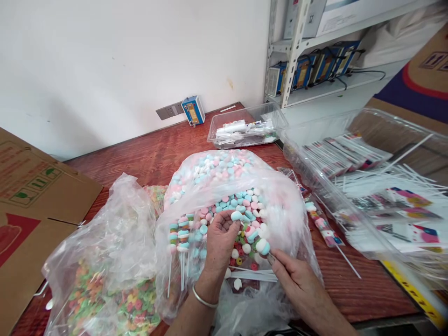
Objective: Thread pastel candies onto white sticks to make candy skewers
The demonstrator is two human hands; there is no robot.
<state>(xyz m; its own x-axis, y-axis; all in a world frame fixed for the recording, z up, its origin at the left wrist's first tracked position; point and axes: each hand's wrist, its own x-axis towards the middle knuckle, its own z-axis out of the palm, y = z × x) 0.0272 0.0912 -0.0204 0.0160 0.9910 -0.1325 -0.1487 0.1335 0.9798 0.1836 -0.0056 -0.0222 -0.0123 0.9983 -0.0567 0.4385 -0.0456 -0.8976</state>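
Note:
My left hand (221, 233), with a bangle at the wrist, pinches a blue-and-white marshmallow (236, 216) between thumb and fingertips. Lower right, my right hand (297, 275) grips the end of a candy skewer (262, 246) strung with marshmallows and coloured gummies; its stick is mostly hidden by the fingers. Both hands are over an opened plastic bag (287, 200) full of pink, blue and white marshmallows (224, 168). Under the hands lie ring gummies (239, 252) and bare white sticks (252, 275). Several filled skewers (183, 233) lie together left of my left hand.
A clear bag (115, 261) of ring gummies lies at left beside a cardboard box (38, 200). A wrapped skewer (324, 226) rests at right. Beyond are a plastic bin (315, 191) of sticks and wrappers, a small tray (213, 133), a blue device (193, 111) and a metal shelf (296, 51).

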